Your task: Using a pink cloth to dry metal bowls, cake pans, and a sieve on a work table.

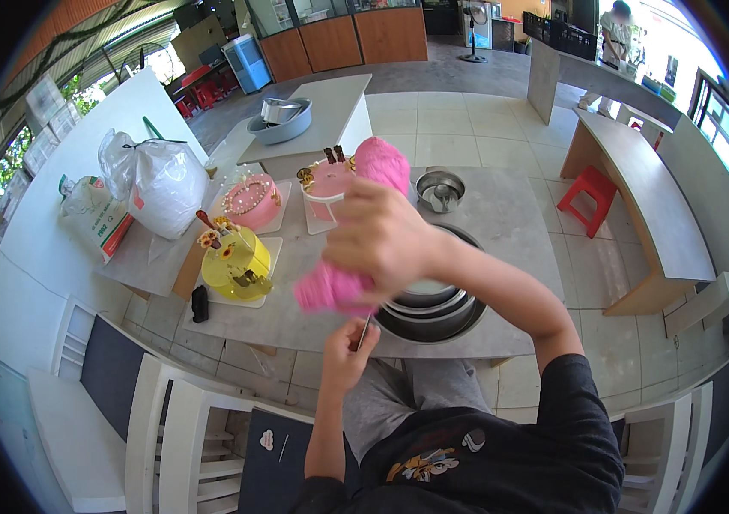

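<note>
My right hand (382,244), smeared by motion, is raised over the table with its fingers closed round a bright pink skein of yarn (382,164). The yarn shows above the knuckles and hangs out below them. Just beneath it, near the table's front edge, my left hand (347,355) pinches a thin metal rod (365,329) that points up toward the yarn. Its tip is hard to make out against the pink. Close to my right forearm stand nested dark round pans (433,328), partly hidden by that arm.
On the grey table (322,336) are a yellow cake (236,264), two pink cakes (253,202), a small black object (200,304) and metal tins (441,188). Plastic bags (167,193) stand left. A red stool (588,201) is at right. White chairs flank me; a person stands far right.
</note>
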A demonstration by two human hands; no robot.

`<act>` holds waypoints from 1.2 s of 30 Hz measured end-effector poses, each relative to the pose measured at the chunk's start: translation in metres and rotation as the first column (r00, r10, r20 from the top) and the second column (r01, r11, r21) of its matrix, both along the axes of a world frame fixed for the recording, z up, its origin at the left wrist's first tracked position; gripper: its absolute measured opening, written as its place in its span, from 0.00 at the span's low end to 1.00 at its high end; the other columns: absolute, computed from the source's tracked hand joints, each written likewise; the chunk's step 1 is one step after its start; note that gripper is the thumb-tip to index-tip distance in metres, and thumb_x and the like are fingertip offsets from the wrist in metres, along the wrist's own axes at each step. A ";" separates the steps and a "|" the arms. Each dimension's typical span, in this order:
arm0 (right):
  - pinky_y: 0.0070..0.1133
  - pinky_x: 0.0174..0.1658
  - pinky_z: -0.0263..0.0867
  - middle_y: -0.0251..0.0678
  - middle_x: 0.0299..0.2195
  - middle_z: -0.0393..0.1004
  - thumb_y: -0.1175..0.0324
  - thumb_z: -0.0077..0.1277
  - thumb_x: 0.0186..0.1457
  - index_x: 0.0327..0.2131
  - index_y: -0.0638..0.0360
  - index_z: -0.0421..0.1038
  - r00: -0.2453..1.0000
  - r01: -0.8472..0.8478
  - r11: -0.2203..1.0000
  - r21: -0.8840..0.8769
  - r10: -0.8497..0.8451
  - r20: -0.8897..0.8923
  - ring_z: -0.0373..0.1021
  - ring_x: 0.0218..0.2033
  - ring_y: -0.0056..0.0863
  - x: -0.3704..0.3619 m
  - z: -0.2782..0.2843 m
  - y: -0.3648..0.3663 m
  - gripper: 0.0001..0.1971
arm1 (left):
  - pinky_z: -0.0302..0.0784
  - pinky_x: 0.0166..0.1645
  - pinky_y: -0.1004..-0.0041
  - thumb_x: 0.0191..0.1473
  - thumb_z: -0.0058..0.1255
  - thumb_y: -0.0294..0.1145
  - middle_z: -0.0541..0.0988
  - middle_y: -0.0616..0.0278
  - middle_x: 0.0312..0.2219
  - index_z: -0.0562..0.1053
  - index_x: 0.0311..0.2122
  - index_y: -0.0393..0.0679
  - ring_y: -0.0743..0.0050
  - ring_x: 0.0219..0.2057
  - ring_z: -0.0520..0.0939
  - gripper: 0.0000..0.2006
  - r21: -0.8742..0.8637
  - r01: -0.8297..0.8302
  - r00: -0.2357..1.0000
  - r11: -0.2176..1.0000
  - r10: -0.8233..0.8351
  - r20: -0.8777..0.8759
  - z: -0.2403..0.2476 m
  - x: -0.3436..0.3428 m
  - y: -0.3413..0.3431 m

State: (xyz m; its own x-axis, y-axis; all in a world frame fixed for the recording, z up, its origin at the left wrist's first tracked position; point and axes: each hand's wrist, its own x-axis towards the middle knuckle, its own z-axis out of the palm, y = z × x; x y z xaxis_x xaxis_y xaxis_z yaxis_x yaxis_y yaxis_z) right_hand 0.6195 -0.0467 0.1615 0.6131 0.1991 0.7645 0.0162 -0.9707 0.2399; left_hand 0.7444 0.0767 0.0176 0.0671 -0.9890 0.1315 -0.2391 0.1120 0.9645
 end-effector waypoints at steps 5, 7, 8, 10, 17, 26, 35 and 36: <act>0.26 0.29 0.61 0.30 0.16 0.60 0.65 0.49 0.25 0.15 0.56 0.61 0.887 -0.212 0.914 -0.347 0.329 0.324 0.61 0.20 0.30 -0.016 0.013 0.004 0.10 | 0.63 0.20 0.83 0.48 0.53 0.31 0.69 0.68 0.13 0.64 0.41 0.37 0.86 0.16 0.69 0.16 -0.183 0.061 0.897 0.981 -0.135 -0.420 -0.033 0.024 0.012; 0.27 0.29 0.61 0.30 0.17 0.61 0.65 0.49 0.26 0.16 0.57 0.62 0.887 -0.181 0.948 -0.261 0.272 0.374 0.61 0.20 0.31 -0.020 0.007 -0.010 0.10 | 0.62 0.16 0.83 0.52 0.47 0.31 0.66 0.69 0.10 0.58 0.48 0.38 0.86 0.10 0.66 0.20 -0.261 0.616 0.149 0.744 -0.435 -0.888 0.012 0.025 0.020; 0.28 0.29 0.61 0.30 0.17 0.62 0.65 0.50 0.27 0.17 0.57 0.63 0.881 -0.160 0.971 -0.180 0.223 0.418 0.61 0.21 0.32 -0.018 0.002 -0.014 0.10 | 0.62 0.16 0.83 0.52 0.47 0.31 0.66 0.69 0.10 0.58 0.48 0.38 0.86 0.10 0.66 0.20 -0.260 0.608 0.150 0.750 -0.430 -0.890 0.017 0.028 0.021; 0.28 0.33 0.61 0.34 0.23 0.64 0.66 0.50 0.29 0.24 0.58 0.63 0.926 -0.106 0.994 0.026 0.089 0.367 0.63 0.27 0.34 -0.019 -0.009 -0.020 0.13 | 0.57 0.12 0.82 0.55 0.40 0.28 0.61 0.71 0.08 0.56 0.49 0.40 0.87 0.05 0.59 0.17 -0.158 0.477 0.330 0.865 -0.342 -0.880 0.020 0.028 0.017; 0.34 0.41 0.54 0.47 0.33 0.58 0.70 0.46 0.38 0.35 0.65 0.59 0.776 0.310 0.779 0.545 -0.538 0.328 0.56 0.36 0.45 0.036 -0.040 -0.057 0.17 | 0.55 0.12 0.83 0.57 0.36 0.28 0.56 0.73 0.07 0.58 0.47 0.42 0.88 0.05 0.54 0.12 0.088 0.310 0.878 0.947 -0.250 -0.408 0.040 -0.022 -0.009; 0.32 0.43 0.59 0.46 0.38 0.59 0.75 0.49 0.31 0.38 0.61 0.62 0.876 0.447 0.877 0.175 -0.469 0.109 0.60 0.39 0.44 0.000 -0.073 -0.091 0.22 | 0.55 0.13 0.83 0.57 0.34 0.28 0.56 0.73 0.07 0.59 0.46 0.41 0.88 0.05 0.54 0.11 0.117 0.272 0.847 0.955 -0.180 -0.500 0.013 -0.015 -0.005; 0.26 0.43 0.61 0.42 0.40 0.62 0.77 0.50 0.31 0.37 0.59 0.67 0.964 -0.194 0.793 0.577 0.263 -0.038 0.62 0.41 0.39 0.032 -0.059 -0.033 0.21 | 0.52 0.12 0.85 0.57 0.36 0.29 0.57 0.74 0.08 0.60 0.47 0.42 0.89 0.07 0.56 0.12 0.039 0.042 0.926 0.998 -0.024 -0.378 0.021 -0.001 -0.010; 0.26 0.43 0.61 0.42 0.40 0.62 0.77 0.50 0.31 0.37 0.59 0.67 0.965 -0.190 0.799 0.570 0.258 -0.041 0.62 0.41 0.39 0.015 -0.062 -0.047 0.21 | 0.52 0.12 0.85 0.57 0.36 0.28 0.57 0.74 0.07 0.60 0.46 0.41 0.89 0.07 0.56 0.12 0.069 0.053 0.911 0.996 -0.020 -0.411 0.020 0.000 -0.008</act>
State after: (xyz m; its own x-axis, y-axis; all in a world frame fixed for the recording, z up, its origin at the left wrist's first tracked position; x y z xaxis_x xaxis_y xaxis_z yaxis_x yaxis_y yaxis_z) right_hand 0.6348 -0.0936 0.0992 0.6916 -0.0975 0.7156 0.2430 -0.9017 -0.3576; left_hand 0.7447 0.0691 0.0380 0.0629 -0.9977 0.0235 0.1815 0.0346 0.9828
